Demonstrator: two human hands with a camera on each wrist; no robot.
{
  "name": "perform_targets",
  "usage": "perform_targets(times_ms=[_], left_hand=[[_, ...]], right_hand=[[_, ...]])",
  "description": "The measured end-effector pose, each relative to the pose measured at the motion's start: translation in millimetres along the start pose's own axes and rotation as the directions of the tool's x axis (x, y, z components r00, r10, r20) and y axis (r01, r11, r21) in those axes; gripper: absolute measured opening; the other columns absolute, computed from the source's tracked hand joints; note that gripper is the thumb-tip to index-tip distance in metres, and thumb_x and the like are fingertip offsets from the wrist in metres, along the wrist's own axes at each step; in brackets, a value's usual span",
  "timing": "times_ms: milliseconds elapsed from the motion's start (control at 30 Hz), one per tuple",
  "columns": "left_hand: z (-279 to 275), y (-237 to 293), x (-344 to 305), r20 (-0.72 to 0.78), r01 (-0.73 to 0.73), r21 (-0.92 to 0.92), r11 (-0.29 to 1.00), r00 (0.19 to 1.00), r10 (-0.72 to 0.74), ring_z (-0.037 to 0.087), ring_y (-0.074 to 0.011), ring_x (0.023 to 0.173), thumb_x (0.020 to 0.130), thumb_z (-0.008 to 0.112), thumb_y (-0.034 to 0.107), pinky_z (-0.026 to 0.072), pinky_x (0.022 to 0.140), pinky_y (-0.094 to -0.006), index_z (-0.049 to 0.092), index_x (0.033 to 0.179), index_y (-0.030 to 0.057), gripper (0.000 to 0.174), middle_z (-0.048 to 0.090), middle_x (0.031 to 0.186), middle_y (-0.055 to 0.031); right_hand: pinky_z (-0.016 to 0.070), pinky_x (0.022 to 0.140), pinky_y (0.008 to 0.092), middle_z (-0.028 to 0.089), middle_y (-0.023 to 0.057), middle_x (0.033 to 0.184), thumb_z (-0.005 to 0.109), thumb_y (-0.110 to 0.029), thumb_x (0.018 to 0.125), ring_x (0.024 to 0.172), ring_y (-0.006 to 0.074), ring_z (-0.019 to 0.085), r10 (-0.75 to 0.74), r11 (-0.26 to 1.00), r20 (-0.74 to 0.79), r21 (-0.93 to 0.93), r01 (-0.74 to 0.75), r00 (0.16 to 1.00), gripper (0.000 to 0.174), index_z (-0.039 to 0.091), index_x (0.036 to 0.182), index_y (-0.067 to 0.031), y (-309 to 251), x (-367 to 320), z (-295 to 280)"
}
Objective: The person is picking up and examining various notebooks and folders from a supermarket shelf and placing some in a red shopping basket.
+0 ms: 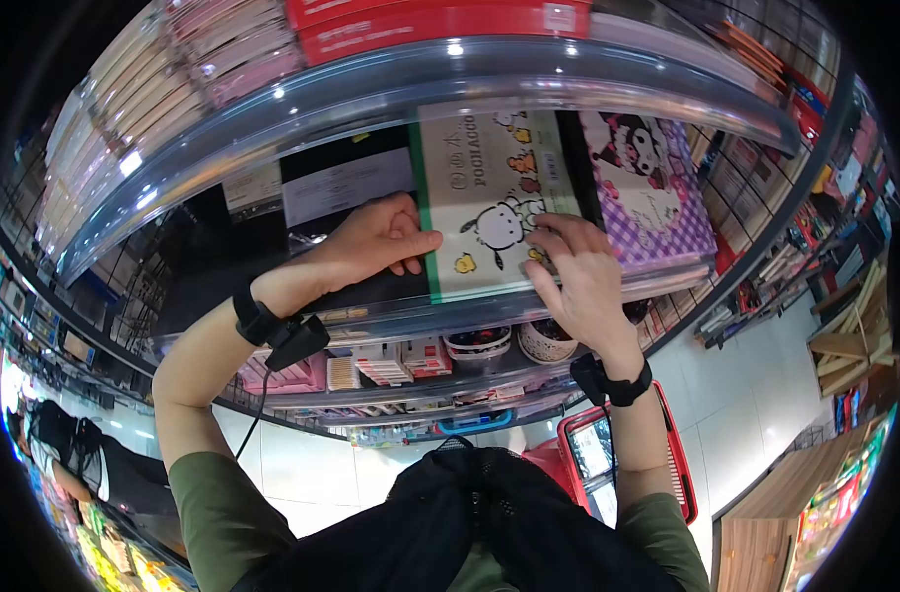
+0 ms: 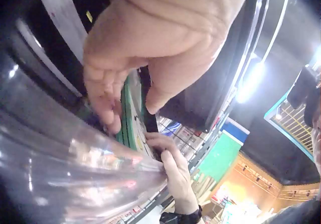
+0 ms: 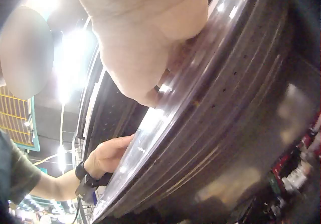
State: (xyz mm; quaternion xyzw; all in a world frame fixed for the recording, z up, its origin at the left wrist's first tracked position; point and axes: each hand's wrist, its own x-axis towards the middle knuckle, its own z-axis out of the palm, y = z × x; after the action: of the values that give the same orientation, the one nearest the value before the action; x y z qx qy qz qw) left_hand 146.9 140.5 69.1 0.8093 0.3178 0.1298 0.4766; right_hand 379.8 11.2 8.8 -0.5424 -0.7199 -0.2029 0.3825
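Cream bk (image 1: 504,178), green edge (image 1: 426,212), POCHACCO dog pic (image 1: 499,226)

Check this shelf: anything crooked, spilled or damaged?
Nothing stands out: no spill, no visible damage on the Pochacco book under the right hand or the purple checked book beside it. The shelf likely looks bowed from the lens.

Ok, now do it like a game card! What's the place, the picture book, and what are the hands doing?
Place: shop shelf
Main thing: Pochacco book with a green edge
Picture: white puppy, little chicks
Left hand: thumb and fingers at the green edge
Right hand: fingers on the cover
Neighbor: purple checked book, right of Pochacco
Down below: red basket
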Motion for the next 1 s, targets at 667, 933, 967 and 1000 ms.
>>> perform_targets(times_ms=[667,933,967,1000], left_hand=[[20.1,8.2,-33.9,-0.104,0.026,-0.498,0.867,0.991,-0.089,0.058,-0.0205,0.099,0.088,0.053,0.008,0.0475,0.085,-0.0279,0.047,0.118,-0.006,0.033,0.058,0.106,-0.0152],[20.6,8.0,-39.3,-0.123,-0.004,-0.454,0.891,0.991,-0.058,0.059,-0.0195,0.099,0.088,0.053,0.006,0.0473,0.086,-0.0275,0.05,0.119,-0.0055,0.034,0.06,0.109,-0.0151],[21.0,10.1,-39.9,-0.126,-0.003,-0.46,0.888,0.99,-0.062,0.059,-0.0196,0.1,0.088,0.053,0.007,0.0472,0.087,-0.0275,0.05,0.119,-0.0054,0.034,0.059,0.11,-0.0154],[21.2,11.6,-39.6,-0.128,-0.003,-0.464,0.886,0.99,-0.064,0.058,-0.0198,0.1,0.088,0.053,0.007,0.047,0.087,-0.0276,0.05,0.119,-0.0054,0.034,0.059,0.111,-0.0157]], right_hand=[[0.0391,0.086,0.0401,0.054,0.011,0.109,0.061,-0.024,0.078,0.102,0.0292,0.049,0.016,1.0,0.0,-0.016,-0.016,1.0,0.03,0.058,0.099,-0.0036,-0.4,-2.8,1.0],[0.0392,0.086,0.0403,0.054,0.0114,0.108,0.06,-0.024,0.079,0.102,0.0298,0.05,0.021,1.0,0.001,-0.008,-0.021,1.0,0.029,0.058,0.099,-0.0035,-0.3,-3.1,0.8],[0.0393,0.086,0.0403,0.054,0.0115,0.108,0.06,-0.024,0.079,0.102,0.0299,0.05,0.018,1.0,0.002,-0.011,-0.018,1.0,0.029,0.058,0.099,-0.0034,-0.2,-2.9,0.6],[0.0393,0.086,0.0403,0.054,0.0115,0.108,0.06,-0.024,0.079,0.102,0.0299,0.05,0.019,1.0,-0.001,-0.015,-0.019,1.0,0.029,0.058,0.099,-0.0034,0.4,-2.8,0.8]])
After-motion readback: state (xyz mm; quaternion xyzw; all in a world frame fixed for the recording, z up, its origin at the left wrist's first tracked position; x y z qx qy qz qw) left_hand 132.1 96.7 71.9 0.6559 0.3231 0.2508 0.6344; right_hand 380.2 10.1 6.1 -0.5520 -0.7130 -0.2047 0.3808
